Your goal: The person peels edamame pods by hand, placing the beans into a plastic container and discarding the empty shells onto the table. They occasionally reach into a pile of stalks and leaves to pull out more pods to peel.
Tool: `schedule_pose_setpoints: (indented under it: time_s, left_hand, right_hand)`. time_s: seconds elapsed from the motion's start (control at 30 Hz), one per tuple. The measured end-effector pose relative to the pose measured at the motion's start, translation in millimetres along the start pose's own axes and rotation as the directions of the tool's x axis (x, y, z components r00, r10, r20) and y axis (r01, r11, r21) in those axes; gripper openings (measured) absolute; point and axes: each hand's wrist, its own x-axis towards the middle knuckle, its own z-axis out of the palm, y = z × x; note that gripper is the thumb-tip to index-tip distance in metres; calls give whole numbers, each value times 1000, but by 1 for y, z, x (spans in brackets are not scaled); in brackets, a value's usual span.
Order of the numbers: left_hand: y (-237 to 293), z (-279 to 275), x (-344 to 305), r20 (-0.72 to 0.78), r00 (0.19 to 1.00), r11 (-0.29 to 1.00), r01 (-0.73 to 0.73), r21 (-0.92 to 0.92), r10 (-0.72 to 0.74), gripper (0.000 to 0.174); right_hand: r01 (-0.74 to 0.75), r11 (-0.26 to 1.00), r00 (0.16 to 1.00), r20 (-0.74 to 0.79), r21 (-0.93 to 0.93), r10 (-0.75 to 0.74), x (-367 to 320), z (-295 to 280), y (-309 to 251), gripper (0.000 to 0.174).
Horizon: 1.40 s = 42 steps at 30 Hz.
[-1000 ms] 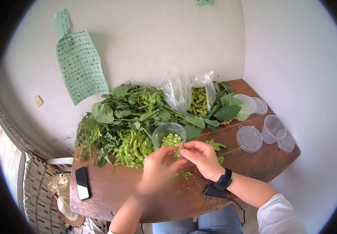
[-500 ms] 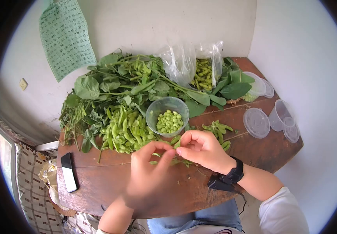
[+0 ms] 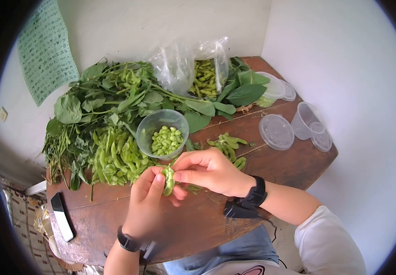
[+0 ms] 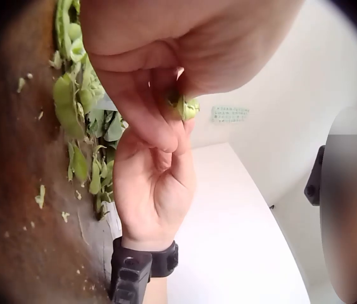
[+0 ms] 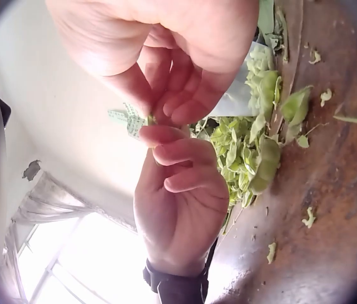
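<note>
Low in front of the clear tub, both hands meet at a green soybean pod, split along its length with pale inside showing. My left hand pinches it between thumb and fingers. The right hand has its thumb and fingertips on the pod's right side. In the left wrist view a bit of the pod shows between the fingers; the right wrist view mostly hides it behind them. Shelled green beans lie in the tub.
Plump pods are heaped left of the tub, leafy stalks behind. A plastic bag stands by more pods. Loose pods, lids and a clear cup sit right. A phone lies left.
Both hands have drawn back from the tub toward the body. The pod now shows split and wider between the fingers. The head view has shifted, so the table appears farther left and higher.
</note>
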Motion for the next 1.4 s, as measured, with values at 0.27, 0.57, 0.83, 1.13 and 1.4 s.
schedule_pose_setpoints:
  time_s: [0.27,0.57,0.83,1.13,1.4]
  left_hand:
    - [3,8,1,-141,990,987,-8,161,31,19]
    - [-3,0,2,-149,989,971,29,237,7,17]
    - [-1,1,-2,-177,984,974,21,226,20,21]
    - [1,1,1,-186,982,958,26,286,29,20]
    - [-1,1,0,-202,978,981,-17,194,56,21]
  right_hand:
    - [-23,1000,995,-101,-17,21,1,-5,10,22]
    - [103,992,990,-90,-68,-109,0,-2,15,21]
    - [92,919,983,-113,-383,-145,-1,1,12,18]
    - [70,902,974,-168,-427,-155,1,1,8,22]
    - [28,832,956,-229,-555,-185,0,1,6,24]
